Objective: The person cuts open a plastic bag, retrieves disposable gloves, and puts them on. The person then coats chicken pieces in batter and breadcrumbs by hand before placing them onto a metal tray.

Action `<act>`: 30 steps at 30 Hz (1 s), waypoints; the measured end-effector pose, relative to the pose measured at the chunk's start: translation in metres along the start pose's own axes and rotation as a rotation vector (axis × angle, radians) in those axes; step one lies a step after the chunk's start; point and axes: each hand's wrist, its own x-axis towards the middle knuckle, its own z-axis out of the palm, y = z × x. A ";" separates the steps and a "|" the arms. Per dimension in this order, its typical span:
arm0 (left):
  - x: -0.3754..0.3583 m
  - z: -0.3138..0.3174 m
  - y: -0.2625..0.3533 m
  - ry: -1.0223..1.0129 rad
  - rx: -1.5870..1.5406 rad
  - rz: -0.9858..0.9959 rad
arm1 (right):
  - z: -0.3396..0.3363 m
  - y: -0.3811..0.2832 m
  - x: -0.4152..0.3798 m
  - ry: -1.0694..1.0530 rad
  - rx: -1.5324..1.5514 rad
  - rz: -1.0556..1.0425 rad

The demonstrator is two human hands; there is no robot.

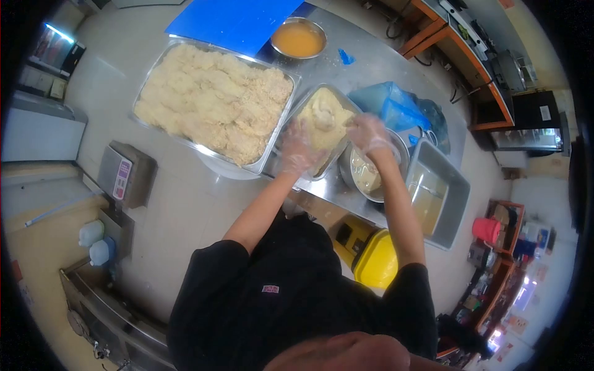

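Left hand (297,148), in a clear plastic glove: fingers spread slightly over the near left side of a metal crumb tray (339,153); whether it grips anything I cannot tell. Right hand (372,133), gloved alike: fingers bent together at the tray's right corner, their hold likewise impossible to make out. Coated piece (323,114), one, pale: lying on yellow crumbs (337,128) in the tray, between the hands and a little beyond them. Mixing bowl (344,168), metal, holding pale, wet-looking contents: below and partly behind the right hand and forearm. Grey tub (456,204), deep, cloudy liquid inside: right of the right forearm. Blue plastic bag (390,105), crumpled: just beyond the right hand. Large metal tray (280,120), heaped with breaded pieces (213,99): left of the left hand, near it. Small steel bowl (298,57), orange liquid inside: well beyond both hands. Blue board (232,23), flat: beyond the left hand, at the large tray's far edge. Steel table (365,68): beneath the hands. Yellow lid (377,260): lower than the tabletop, left of the right forearm.
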 end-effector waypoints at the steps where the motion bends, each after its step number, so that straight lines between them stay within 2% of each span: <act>1: 0.008 0.009 -0.001 0.013 -0.016 0.001 | 0.006 0.008 -0.011 0.073 0.028 -0.022; 3: 0.024 0.031 -0.004 0.036 -0.045 0.007 | 0.019 0.036 -0.030 0.220 0.088 -0.060; 6: 0.027 0.034 0.001 -0.025 0.062 0.038 | 0.022 0.076 -0.061 0.222 0.225 -0.006; 9: 0.007 0.003 0.026 -0.084 0.137 -0.091 | 0.046 0.123 -0.073 0.163 0.429 0.118; 10: 0.007 0.016 0.017 -0.017 0.160 -0.073 | 0.052 0.133 -0.074 0.136 0.475 0.117; 11: 0.009 0.017 0.020 -0.047 0.161 -0.088 | 0.058 0.142 -0.073 0.116 0.527 0.112; 13: 0.006 0.010 0.027 -0.117 0.176 -0.114 | 0.073 0.152 -0.068 0.095 0.646 0.091; 16: 0.021 0.052 0.013 -0.059 0.364 -0.053 | 0.102 0.164 -0.056 0.107 0.786 0.046; 20: 0.049 0.092 -0.032 -0.071 0.331 0.041 | 0.126 0.174 -0.049 0.116 0.867 0.023; 21: 0.063 0.085 -0.036 -0.097 0.384 0.105 | 0.125 0.173 -0.051 0.110 0.891 0.028; 23: 0.082 0.078 -0.035 -0.060 0.276 0.081 | 0.128 0.174 -0.053 0.099 0.902 0.021; 25: 0.085 0.031 0.012 0.059 -0.052 -0.101 | 0.123 0.174 -0.053 0.067 0.894 0.005; 28: 0.081 0.004 0.051 -0.006 0.081 0.056 | 0.116 0.174 -0.052 0.041 0.917 -0.016; 30: 0.088 0.013 0.064 0.067 0.237 0.119 | 0.129 0.174 -0.052 0.094 1.017 -0.002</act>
